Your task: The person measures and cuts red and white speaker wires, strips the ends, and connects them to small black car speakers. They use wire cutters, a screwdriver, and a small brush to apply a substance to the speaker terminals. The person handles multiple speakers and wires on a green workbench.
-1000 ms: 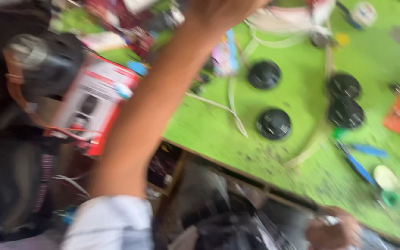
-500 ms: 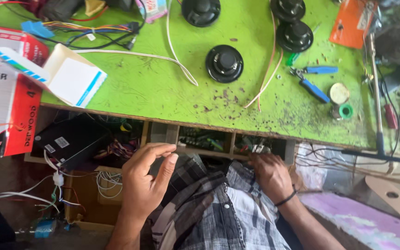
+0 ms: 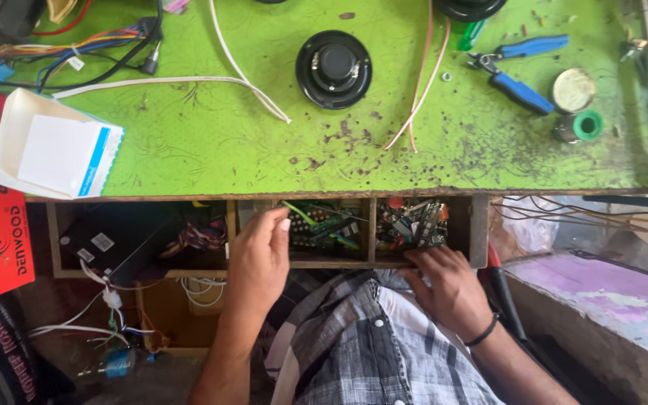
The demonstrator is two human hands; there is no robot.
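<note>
left hand [image 3: 259, 259] loose on drawer [image 3: 478, 232] divider, empty | right hand [image 3: 444, 283] flat on front edge, empty

Green worktop [image 3: 211, 150], scuffed and speckled, in daylight. Wooden shelf [image 3: 373, 229] beneath. Purple-stained ledge [image 3: 601, 292] at right. Dim floor [image 3: 136, 375] lower left.
</note>
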